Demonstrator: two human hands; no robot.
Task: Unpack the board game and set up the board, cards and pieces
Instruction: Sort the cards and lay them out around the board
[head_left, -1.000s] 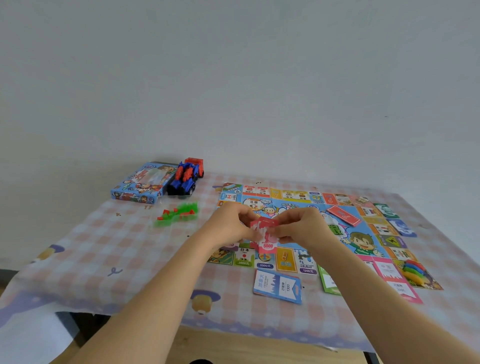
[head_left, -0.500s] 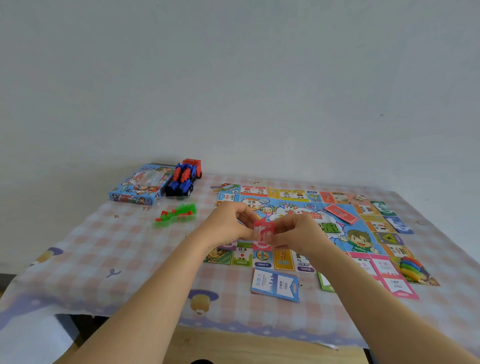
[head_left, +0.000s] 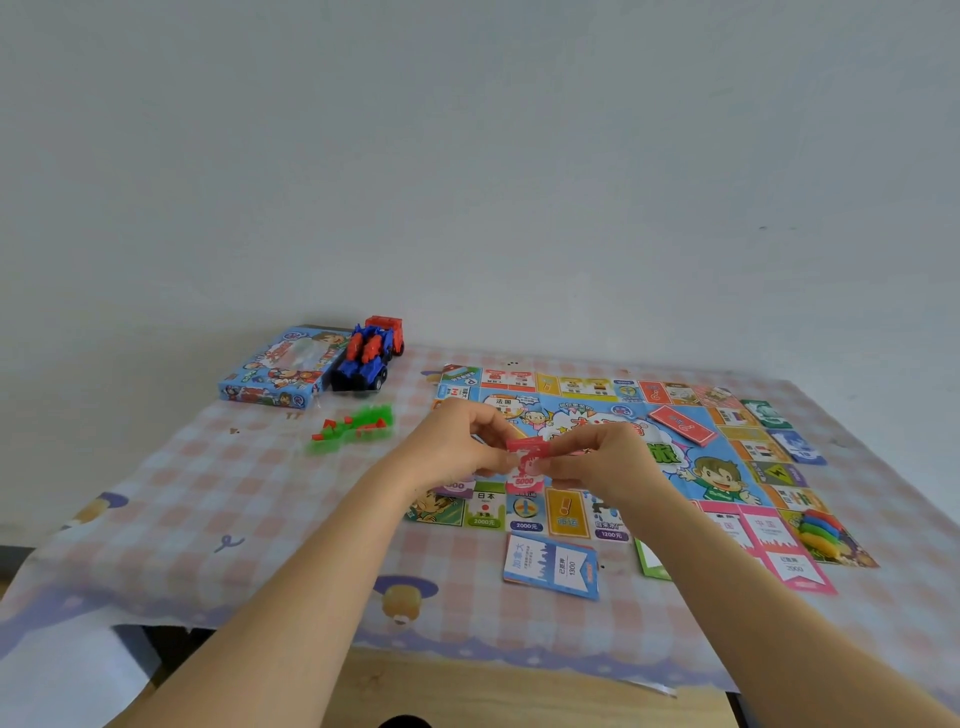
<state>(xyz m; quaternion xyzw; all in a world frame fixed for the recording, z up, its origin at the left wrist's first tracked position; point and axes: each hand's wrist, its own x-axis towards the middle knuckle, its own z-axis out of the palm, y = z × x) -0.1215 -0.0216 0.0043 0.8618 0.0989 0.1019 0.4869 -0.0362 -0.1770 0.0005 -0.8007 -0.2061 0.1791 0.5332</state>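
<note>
Both hands meet at the centre of the frame, above the near edge of the board. Left hand has its fingers curled and pinches the left side of the red and pink play money. Right hand pinches the right side in the same way, fingertips bent inward. The paper is marked 5000 on its lower part; whether it is one note or a thin bundle cannot be told.

At the upper left of the checked tablecloth lies the blue game box, flat, near the wall. Just beside its right edge stands a blue and red toy truck. Below these, apart from both, a small heap of green and red plastic pieces lies on the cloth.

Right of centre the board is spread flat, with coloured squares round its rim and a cartoon figure in its blue middle. Below its near edge a blue card lies face up on the cloth, and just to its right a green card shows, partly hidden by the right forearm. On the board's blue middle, toward the upper right, lies a red deck of cards, turned at an angle. At the lower right corner of the board pink cards overlap the rim, and just beside them on the right sits a cluster of coloured pawns, red, blue, green and yellow.
</note>
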